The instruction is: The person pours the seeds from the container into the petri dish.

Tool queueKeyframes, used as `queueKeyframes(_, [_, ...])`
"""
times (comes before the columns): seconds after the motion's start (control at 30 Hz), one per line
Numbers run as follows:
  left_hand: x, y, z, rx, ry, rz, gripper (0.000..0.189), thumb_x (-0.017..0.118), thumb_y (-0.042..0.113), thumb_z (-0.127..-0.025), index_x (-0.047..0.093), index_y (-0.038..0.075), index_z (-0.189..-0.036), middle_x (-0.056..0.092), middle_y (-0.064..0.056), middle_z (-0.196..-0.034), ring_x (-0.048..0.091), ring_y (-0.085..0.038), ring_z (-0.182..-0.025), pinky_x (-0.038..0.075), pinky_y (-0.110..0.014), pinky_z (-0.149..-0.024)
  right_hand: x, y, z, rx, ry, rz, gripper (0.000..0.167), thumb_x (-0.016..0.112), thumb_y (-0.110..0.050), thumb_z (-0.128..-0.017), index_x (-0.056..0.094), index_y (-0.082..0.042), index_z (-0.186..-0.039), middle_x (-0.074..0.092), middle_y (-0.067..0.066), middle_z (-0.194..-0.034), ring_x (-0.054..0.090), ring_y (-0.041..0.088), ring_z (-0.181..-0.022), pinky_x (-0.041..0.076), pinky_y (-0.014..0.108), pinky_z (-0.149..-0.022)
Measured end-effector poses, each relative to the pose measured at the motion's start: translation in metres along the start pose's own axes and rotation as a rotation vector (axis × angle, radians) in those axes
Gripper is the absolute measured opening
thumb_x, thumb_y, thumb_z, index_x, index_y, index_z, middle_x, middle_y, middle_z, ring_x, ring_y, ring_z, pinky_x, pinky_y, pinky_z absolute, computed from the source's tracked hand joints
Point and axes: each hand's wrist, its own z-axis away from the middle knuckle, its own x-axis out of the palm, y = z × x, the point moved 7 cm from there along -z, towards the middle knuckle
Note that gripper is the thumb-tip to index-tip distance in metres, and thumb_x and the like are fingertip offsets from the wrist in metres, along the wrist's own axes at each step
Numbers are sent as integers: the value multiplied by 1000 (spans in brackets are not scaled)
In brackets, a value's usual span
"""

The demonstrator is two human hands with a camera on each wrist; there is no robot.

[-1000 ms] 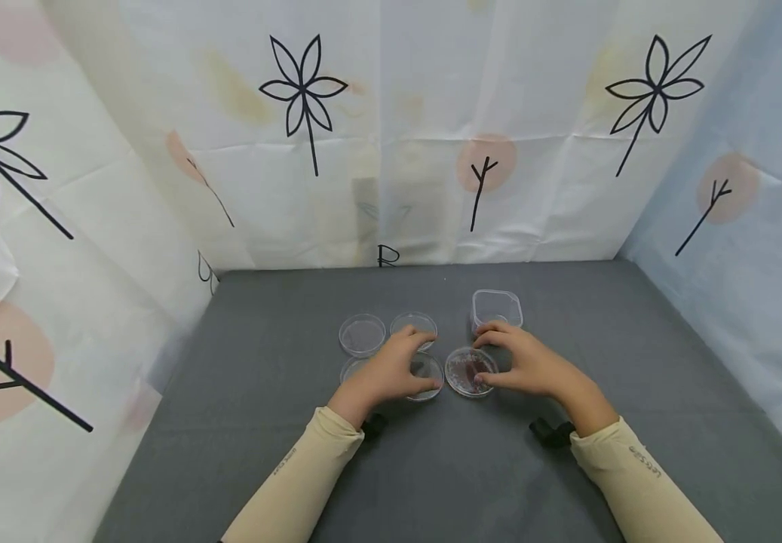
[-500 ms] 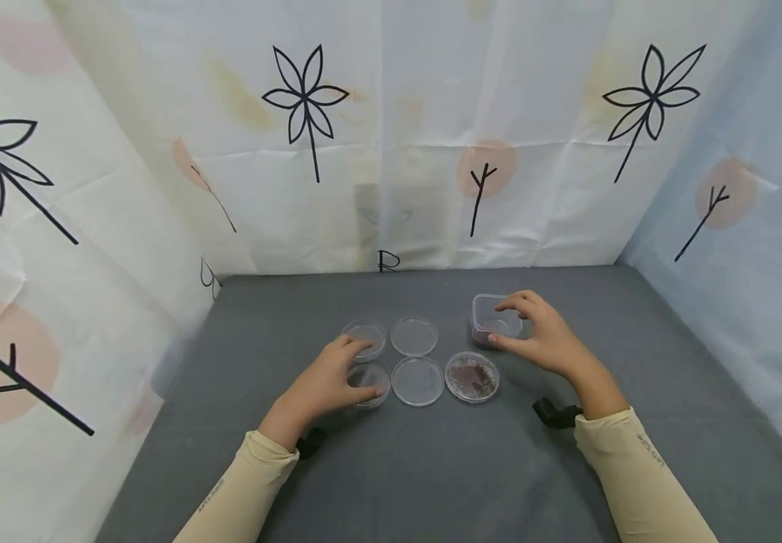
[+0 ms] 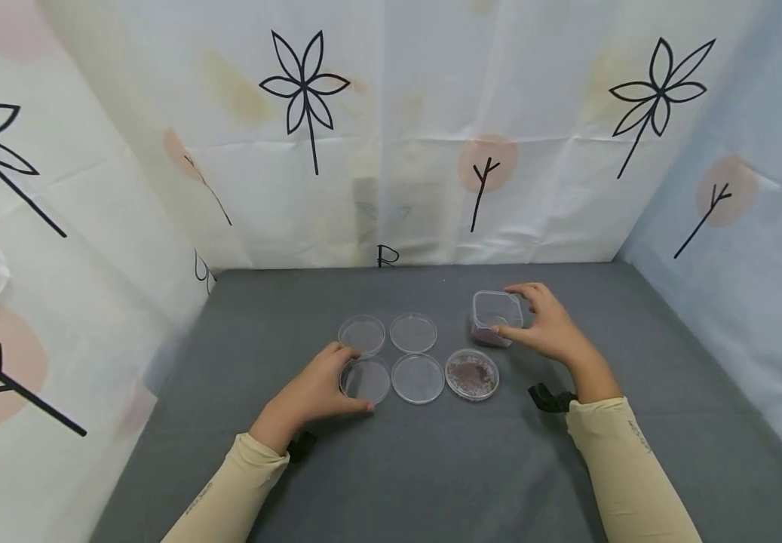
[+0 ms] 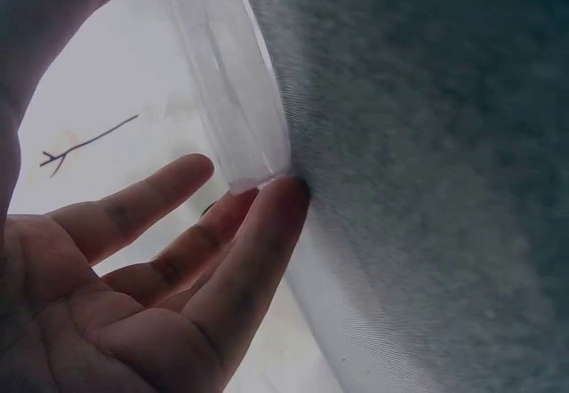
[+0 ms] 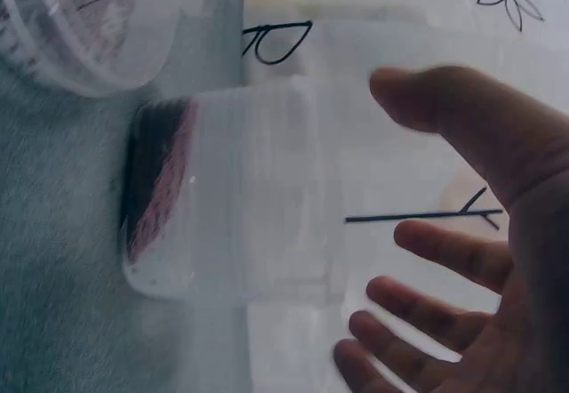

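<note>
My left hand [image 3: 312, 385] spans the near-left clear petri dish [image 3: 366, 379], thumb at its near side and fingers at its far-left side. In the left wrist view, fingertips [image 4: 286, 188] meet the rim of that petri dish [image 4: 236, 82], while the thumb tip runs out of the frame at the top. My right hand [image 3: 553, 332] is spread beside a clear square tub [image 3: 497, 309]. The right wrist view shows dark reddish grains [image 5: 164, 180] at the tub's bottom, with the thumb and fingers apart from its wall.
A petri dish with reddish-brown grains [image 3: 472, 375] sits in front of the tub. Other clear dishes stand beside the held one: the near-middle dish [image 3: 418, 378], the far-left dish [image 3: 361, 334] and the far-middle dish [image 3: 414, 332]. A printed curtain [image 3: 533, 188] hangs behind the grey table [image 3: 465, 467].
My left hand has moved left from the near-middle dish to the near-left one. My right hand has left the dish with grains and moved back and right to the tub.
</note>
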Motion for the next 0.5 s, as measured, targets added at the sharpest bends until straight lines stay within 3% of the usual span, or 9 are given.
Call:
queueKeyframes(0.2, [-3, -1, -1, -7, 3, 0, 94, 101, 40, -70, 59, -3, -143, 63, -14, -122, 61, -25, -109, 54, -46, -96, 10, 17, 0, 49, -117, -44, 106, 81, -37, -95, 14, -9, -172, 18, 32, -171, 38, 63, -144, 41, 75, -109])
queueKeyframes(0.4, [-2, 0, -2, -1, -8, -20, 95, 100, 40, -71, 59, -4, -144, 64, -16, -120, 60, -25, -104, 53, -45, -92, 13, 25, 0, 45, -136, -142, 93, 73, -13, -99, 13, -4, -171, 17, 32, -172, 34, 63, -147, 40, 73, -112])
queueKeyframes(0.5, [-2, 0, -2, -2, -10, -20, 93, 101, 39, -71, 60, -4, -143, 64, -15, -119, 59, -23, -102, 53, -43, -90, 14, 26, -1, 30, -132, -162, 91, 72, -10, -99, 16, -2, -170, 20, 32, -170, 34, 60, -148, 41, 71, -113])
